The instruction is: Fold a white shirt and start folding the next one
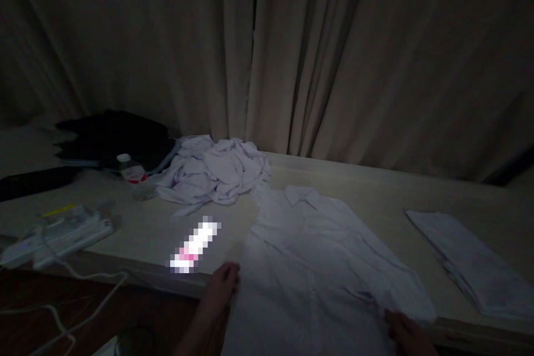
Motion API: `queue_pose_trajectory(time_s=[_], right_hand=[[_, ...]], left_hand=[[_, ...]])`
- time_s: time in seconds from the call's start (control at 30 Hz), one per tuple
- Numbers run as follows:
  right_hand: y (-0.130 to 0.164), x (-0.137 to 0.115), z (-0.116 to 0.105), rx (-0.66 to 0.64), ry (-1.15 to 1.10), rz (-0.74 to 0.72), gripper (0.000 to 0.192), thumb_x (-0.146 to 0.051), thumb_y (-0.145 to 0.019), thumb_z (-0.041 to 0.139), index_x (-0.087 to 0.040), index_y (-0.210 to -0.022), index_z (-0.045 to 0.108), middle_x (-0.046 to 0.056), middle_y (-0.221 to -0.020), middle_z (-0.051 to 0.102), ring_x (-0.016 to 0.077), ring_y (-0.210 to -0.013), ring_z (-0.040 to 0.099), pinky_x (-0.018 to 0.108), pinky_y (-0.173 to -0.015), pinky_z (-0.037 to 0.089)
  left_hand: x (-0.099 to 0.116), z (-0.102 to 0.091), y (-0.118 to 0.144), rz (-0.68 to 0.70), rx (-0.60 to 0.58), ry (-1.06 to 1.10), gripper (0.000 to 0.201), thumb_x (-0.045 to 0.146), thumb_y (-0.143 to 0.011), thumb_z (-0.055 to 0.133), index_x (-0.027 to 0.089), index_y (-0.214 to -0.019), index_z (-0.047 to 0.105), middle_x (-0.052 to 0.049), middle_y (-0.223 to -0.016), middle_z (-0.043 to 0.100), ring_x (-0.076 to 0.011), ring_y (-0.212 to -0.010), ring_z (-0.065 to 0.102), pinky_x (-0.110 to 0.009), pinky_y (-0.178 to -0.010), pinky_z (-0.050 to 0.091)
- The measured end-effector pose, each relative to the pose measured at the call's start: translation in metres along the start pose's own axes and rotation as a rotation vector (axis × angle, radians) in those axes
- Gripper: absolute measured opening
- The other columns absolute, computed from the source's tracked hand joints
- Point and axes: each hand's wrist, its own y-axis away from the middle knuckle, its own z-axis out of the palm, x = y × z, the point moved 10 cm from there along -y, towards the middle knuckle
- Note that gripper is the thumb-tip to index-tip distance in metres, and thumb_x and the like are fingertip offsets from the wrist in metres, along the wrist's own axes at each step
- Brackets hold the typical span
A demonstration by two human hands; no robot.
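Observation:
A white button-up shirt (308, 256) lies spread out front side up, its collar pointing away from me and its lower part running off the bottom of the view. My left hand (223, 285) has its fingers curled closed on the shirt's left edge. On the other side, my right hand (406, 329) grips the shirt cloth near the sleeve, fingers closed and partly cut off by the frame's edge. The light is dim, so the finger details are faint.
A crumpled heap of pale cloth (221, 169) and dark folded clothes (114, 136) lie at the back left, with a plastic bottle (132, 171). A bright pixelated strip (196, 245), white power strips (73, 236) and cables (98, 276) are nearer. A folded white garment (471, 264) lies right. Curtains (187, 50) hang behind.

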Motion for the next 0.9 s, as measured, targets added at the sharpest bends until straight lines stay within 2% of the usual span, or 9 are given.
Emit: queue_pose_trajectory(time_s=[0.1,0.17,0.3,0.4,0.47,0.57,0.73,0.8,0.9], right_hand=[[-0.02,-0.016,0.031,-0.049,0.031,0.009,0.053,-0.072,-0.066,0.04,-0.021,-0.062,0.053,0.002,-0.056,0.058,0.0124,-0.033,0.045,0.027,-0.035,0.032],[-0.032,-0.018,0.042,-0.083,0.032,0.038,0.053,-0.072,-0.065,0.042,-0.02,-0.062,0.052,0.001,-0.056,0.057,0.012,-0.034,0.046,0.026,-0.035,0.032],[-0.053,-0.021,0.041,-0.117,0.033,0.041,0.043,-0.062,-0.062,0.054,-0.02,-0.059,0.051,-0.001,-0.052,0.056,0.0118,-0.037,0.048,0.024,-0.036,0.033],[-0.064,-0.044,0.029,-0.074,-0.1,-0.004,0.035,-0.054,-0.062,0.058,-0.019,-0.064,0.053,-0.001,-0.059,0.059,0.013,-0.045,0.054,0.024,-0.04,0.04],[-0.065,-0.082,0.02,-0.04,-0.266,-0.092,0.033,-0.051,-0.063,0.062,-0.019,-0.071,0.055,-0.001,-0.066,0.061,0.015,-0.058,0.06,0.027,-0.053,0.05],[-0.051,-0.167,0.008,-0.019,-0.477,-0.275,0.031,-0.045,-0.065,0.067,-0.019,-0.075,0.056,-0.001,-0.073,0.062,0.0151,-0.073,0.062,0.029,-0.073,0.053],[0.002,-0.3,-0.013,-0.021,-0.791,-0.547,0.024,-0.032,-0.066,0.068,-0.022,-0.076,0.048,-0.005,-0.069,0.058,0.0119,-0.068,0.058,0.029,-0.069,0.051],[0.019,-0.324,-0.019,0.0,-0.836,-0.619,0.028,-0.026,-0.063,0.068,-0.023,-0.083,0.049,-0.005,-0.071,0.056,0.0113,-0.068,0.057,0.029,-0.068,0.051],[0.018,-0.321,-0.004,-0.07,-0.784,-0.557,0.05,-0.022,-0.059,0.067,-0.026,-0.105,0.049,-0.004,-0.078,0.058,0.0119,-0.067,0.056,0.026,-0.061,0.049]], left_hand=[[0.034,0.026,-0.044,-0.024,-0.038,0.063,0.035,0.048,-0.079,0.036,0.018,-0.087,0.053,-0.003,-0.075,0.064,-0.0103,-0.046,0.055,-0.022,-0.041,0.04],[0.043,0.038,-0.065,-0.059,-0.056,0.094,0.037,0.049,-0.08,0.034,0.017,-0.09,0.052,-0.005,-0.081,0.066,-0.0095,-0.045,0.056,-0.022,-0.04,0.04],[0.032,0.05,-0.092,-0.198,-0.091,0.146,0.046,0.056,-0.081,0.034,0.014,-0.085,0.053,-0.012,-0.078,0.07,-0.0143,-0.044,0.06,-0.026,-0.041,0.044],[0.018,0.051,-0.103,-0.274,-0.096,0.18,0.049,0.059,-0.079,0.038,0.013,-0.075,0.054,-0.015,-0.069,0.07,-0.017,-0.042,0.061,-0.027,-0.039,0.043],[0.013,0.052,-0.108,-0.301,-0.095,0.218,0.049,0.06,-0.078,0.042,0.013,-0.072,0.055,-0.015,-0.067,0.07,-0.0168,-0.042,0.061,-0.026,-0.038,0.042],[0.012,0.055,-0.114,-0.323,-0.108,0.291,0.048,0.059,-0.075,0.05,0.012,-0.071,0.057,-0.014,-0.068,0.071,-0.0166,-0.044,0.062,-0.025,-0.038,0.042],[0.019,0.064,-0.121,-0.338,-0.123,0.434,0.039,0.049,-0.081,0.049,0.013,-0.068,0.058,-0.009,-0.07,0.071,-0.0113,-0.049,0.063,-0.02,-0.039,0.042],[0.021,0.066,-0.123,-0.341,-0.111,0.476,0.034,0.042,-0.084,0.047,0.014,-0.067,0.057,-0.006,-0.067,0.069,-0.0091,-0.051,0.062,-0.018,-0.039,0.041],[0.019,0.066,-0.123,-0.338,-0.087,0.493,0.028,0.034,-0.087,0.046,0.014,-0.07,0.055,0.0,-0.059,0.062,-0.0065,-0.051,0.059,-0.016,-0.042,0.041]])
